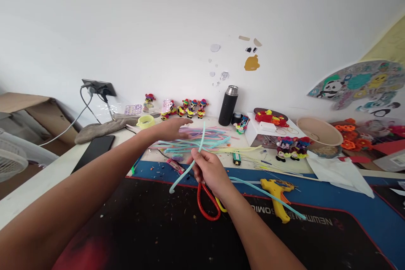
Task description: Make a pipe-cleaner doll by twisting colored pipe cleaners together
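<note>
Presently, a black mat (158,228) covers the near part of the desk (57,173). Above it, the right hand (210,171) grasps a pale green stem (182,179) between thumb and fingers; the stem slants, its lower end slightly hooked. The same hand also holds a tool with a red looped handle (210,218), its working end mostly hidden. To the right, a loose light blue stem (253,186) lies across a yellow glue gun (279,209). Farther off, the left hand (173,129) grips nothing, fingers extended over a pile of pastel stems (198,139); contact with the pile cannot be determined. Behind the pile, small colourful figurines (190,109) stand near the wall (158,29), with a black flask (228,107) upright to their right.
</note>
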### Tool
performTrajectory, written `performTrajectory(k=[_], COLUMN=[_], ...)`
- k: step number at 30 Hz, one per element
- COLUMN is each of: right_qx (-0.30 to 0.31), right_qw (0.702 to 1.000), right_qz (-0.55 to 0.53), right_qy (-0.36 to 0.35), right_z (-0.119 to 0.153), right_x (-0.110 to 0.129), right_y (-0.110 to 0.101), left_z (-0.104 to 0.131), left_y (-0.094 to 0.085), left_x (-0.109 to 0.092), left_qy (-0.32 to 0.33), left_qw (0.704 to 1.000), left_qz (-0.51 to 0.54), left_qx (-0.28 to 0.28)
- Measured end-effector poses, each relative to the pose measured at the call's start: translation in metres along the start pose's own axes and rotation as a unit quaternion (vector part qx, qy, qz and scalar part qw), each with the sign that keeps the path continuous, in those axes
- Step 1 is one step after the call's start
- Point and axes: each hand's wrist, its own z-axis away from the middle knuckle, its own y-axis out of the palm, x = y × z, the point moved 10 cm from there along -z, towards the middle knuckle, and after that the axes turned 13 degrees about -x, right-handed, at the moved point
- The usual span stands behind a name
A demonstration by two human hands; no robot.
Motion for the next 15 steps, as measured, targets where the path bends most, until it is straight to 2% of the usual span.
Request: performTrajectory(k=[4,7,11,15], right_qx=[0.006,0.009,0.014,0.029], right_qw=[1.0,0.999,0.998,0.995], right_qz=[0.023,0.046,0.063,0.085], right_qy=[-0.003,-0.011,-0.026,-0.036], right_z=[0.002,0.002,0.002,0.003], right_x=[0.001,0.002,0.002,0.0], right_y=[0.002,0.002,0.002,0.005], left_z=[0.012,0.011,0.003,-0.002], left_y=[0.034,0.044,0.04,0.02], left_x=[-0.014,-0.012,-0.008,-0.009], left_qy=[0.05,0.052,0.053,0.04], left_qw=[0.996,0.995,0.994,0.996], left_qz=[-0.024,-0.062,-0.095,-0.081], left_qx=[0.065,0.051,0.013,-0.021])
